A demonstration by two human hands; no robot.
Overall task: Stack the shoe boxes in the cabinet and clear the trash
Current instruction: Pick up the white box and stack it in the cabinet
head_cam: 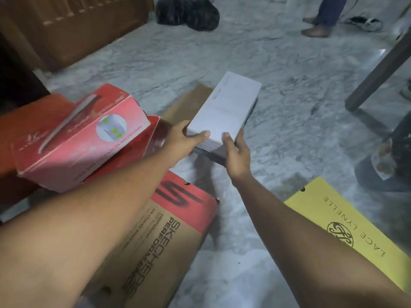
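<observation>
A white-topped box with dark sides [226,107] hangs above the marble floor at centre. My left hand [182,141] grips its near left corner, thumb on the lid. My right hand [235,152] grips its near right corner, thumb on the lid as well. Under my left forearm lies a brown and red Skechers shoe box [175,221]. A pink-red box [82,138] sits tilted on top of other red boxes at the left. At the lower right lies a yellow shoe box [347,223]. A flat brown cardboard piece [189,103] lies behind the white box.
A wooden cabinet [73,25] stands at the back left. A black trash bag [189,12] lies on the floor at the top centre. A person's bare feet [315,27] are at the top right. A dark furniture leg [382,70] and a fan base [387,170] stand at the right.
</observation>
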